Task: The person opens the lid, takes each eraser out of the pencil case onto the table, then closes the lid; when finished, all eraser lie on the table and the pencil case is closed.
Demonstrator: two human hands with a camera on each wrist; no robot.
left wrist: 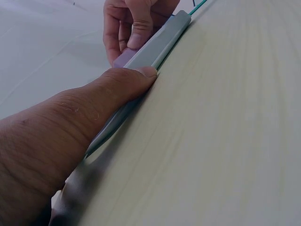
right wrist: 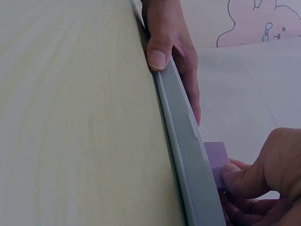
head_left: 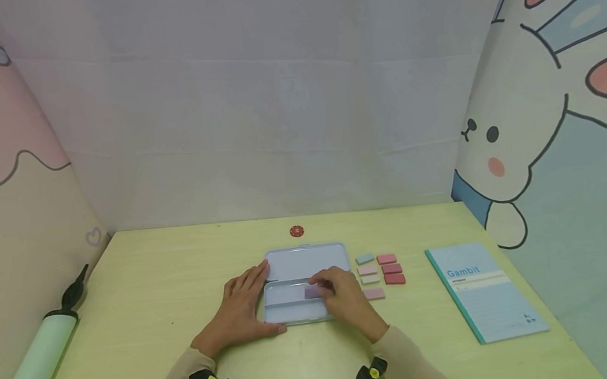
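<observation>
A pale blue hinged case (head_left: 297, 313) lies open on the table, its lid (head_left: 305, 261) folded back away from the person. My left hand (head_left: 243, 304) spans its left side, fingers extended by the lid's left edge. The left thumb (left wrist: 134, 80) rests against the case's front wall. Between thumb and fingers, my right hand (head_left: 347, 298) pinches a small purple rectangular block (head_left: 312, 292) over the tray part. In the right wrist view the block (right wrist: 216, 157) stands above the front wall; its lower end is hidden.
Right of the case lie several small blocks: pink (head_left: 386, 259), red (head_left: 394, 279), light blue (head_left: 365, 259) and mauve (head_left: 375, 293). A red round chip (head_left: 297, 231) is behind the lid. A notebook (head_left: 493, 302) lies at right, a green pump-like tube (head_left: 40, 360) at left.
</observation>
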